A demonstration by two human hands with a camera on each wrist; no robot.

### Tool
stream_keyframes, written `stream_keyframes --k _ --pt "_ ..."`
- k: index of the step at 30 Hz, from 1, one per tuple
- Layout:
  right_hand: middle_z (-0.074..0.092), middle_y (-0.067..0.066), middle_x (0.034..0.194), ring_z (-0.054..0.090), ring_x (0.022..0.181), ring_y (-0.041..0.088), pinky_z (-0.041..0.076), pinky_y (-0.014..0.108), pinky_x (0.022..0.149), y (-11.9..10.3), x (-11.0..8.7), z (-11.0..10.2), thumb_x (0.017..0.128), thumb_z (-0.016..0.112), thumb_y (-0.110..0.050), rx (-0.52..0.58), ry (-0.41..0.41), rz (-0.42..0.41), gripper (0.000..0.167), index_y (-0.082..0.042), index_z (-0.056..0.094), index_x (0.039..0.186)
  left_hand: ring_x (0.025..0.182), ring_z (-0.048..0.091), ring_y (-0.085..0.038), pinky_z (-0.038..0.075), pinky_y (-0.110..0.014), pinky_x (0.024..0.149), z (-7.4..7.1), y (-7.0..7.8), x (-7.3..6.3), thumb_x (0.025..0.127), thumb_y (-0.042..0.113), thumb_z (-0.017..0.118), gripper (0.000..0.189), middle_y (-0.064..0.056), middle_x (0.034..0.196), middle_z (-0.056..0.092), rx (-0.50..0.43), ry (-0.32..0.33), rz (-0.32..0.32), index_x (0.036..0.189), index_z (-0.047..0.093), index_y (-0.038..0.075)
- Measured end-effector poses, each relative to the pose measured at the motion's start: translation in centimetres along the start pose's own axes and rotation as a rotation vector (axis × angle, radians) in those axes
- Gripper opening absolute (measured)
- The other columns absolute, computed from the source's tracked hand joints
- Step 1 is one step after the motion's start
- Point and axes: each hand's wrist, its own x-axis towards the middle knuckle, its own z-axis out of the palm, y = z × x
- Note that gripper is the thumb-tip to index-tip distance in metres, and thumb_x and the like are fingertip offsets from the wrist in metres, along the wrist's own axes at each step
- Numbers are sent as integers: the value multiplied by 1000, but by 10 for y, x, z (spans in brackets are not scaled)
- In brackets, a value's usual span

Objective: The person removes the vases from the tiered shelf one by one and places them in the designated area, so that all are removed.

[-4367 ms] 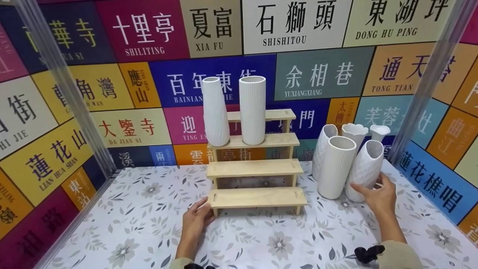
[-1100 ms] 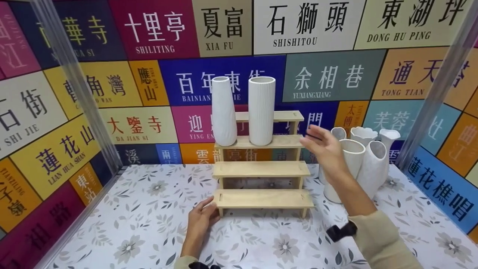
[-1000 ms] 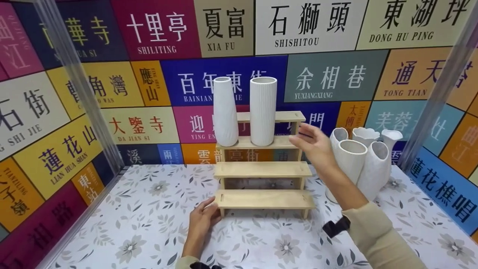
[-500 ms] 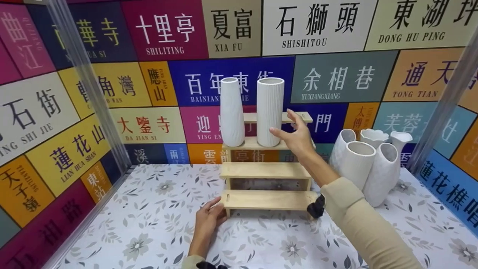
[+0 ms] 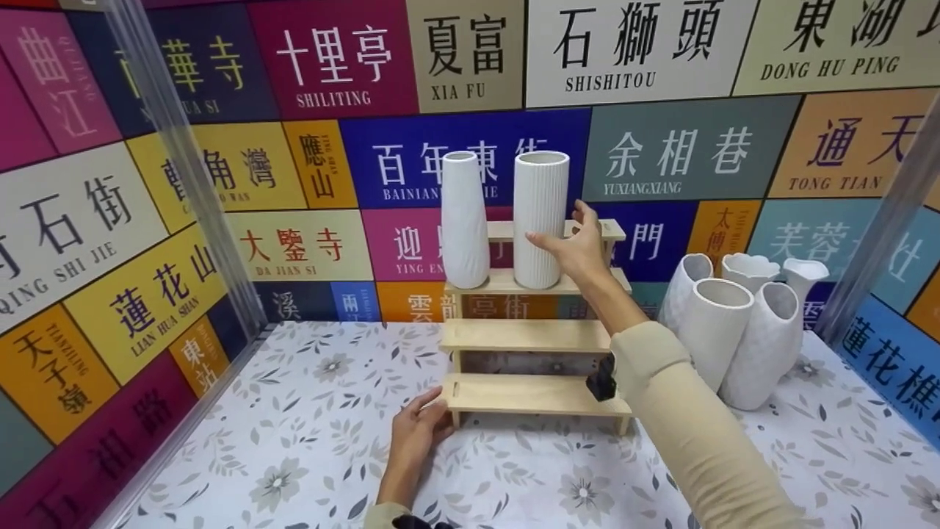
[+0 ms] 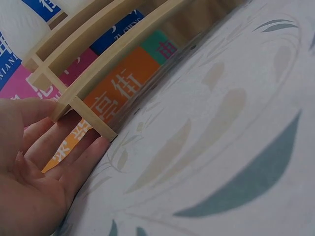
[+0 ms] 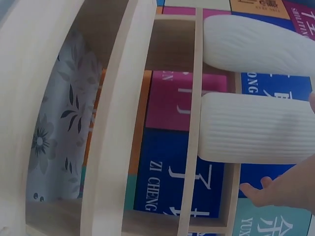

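The ribbed vase (image 5: 540, 195) stands upright on the second shelf from the top (image 5: 501, 280) of the wooden stand (image 5: 525, 335), toward that shelf's right half. The right hand (image 5: 578, 250) is at this vase. Its grip is spread: the thumb lies across the vase's front, the fingers to its right; whether the thumb makes contact cannot be told. On the same shelf, to the left, stands a tapered vase (image 5: 464, 228), apart from the first. The left hand (image 5: 417, 435) touches the left end of the stand's bottom shelf (image 5: 521, 394), grip loosely spread. Right of the stand, five white vases (image 5: 712, 330) stand grouped on the desk (image 5: 330, 433), two with wavy rims at the back. The desk bears a floral cover. Behind the stand is a wall (image 5: 661, 150) of coloured, lettered panels.
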Motion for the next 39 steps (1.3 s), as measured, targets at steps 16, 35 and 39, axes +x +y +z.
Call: stream_keyframes --k 16,35,39 --pt "28 17 163 35 147 32 31 45 124 11 9 12 86 79 -22 46 -28 22 101 -8 11 159 102 71 -20 63 -31 80 3 -2 0 98 18 63 44 -24 124 69 22 8 -4 137 58 -2" --pt "45 14 150 49 134 30 43 45 115 18 5 14 77 87 -24 -31 82 -93 96 -12 32 154 105 70 -21 63 -33 84 -1 -1 0 98 19 63 46 -25 126 67 9 -6 -8 138 57 -2" --pt "50 13 144 55 126 30 48 46 110 14 1 7 74 89 -26 -59 91 -129 95 -15 37 152 103 71 -21 63 -33 84 -1 -2 0 98 18 63 45 -25 124 68 -11 -4 -16 138 56 -3"
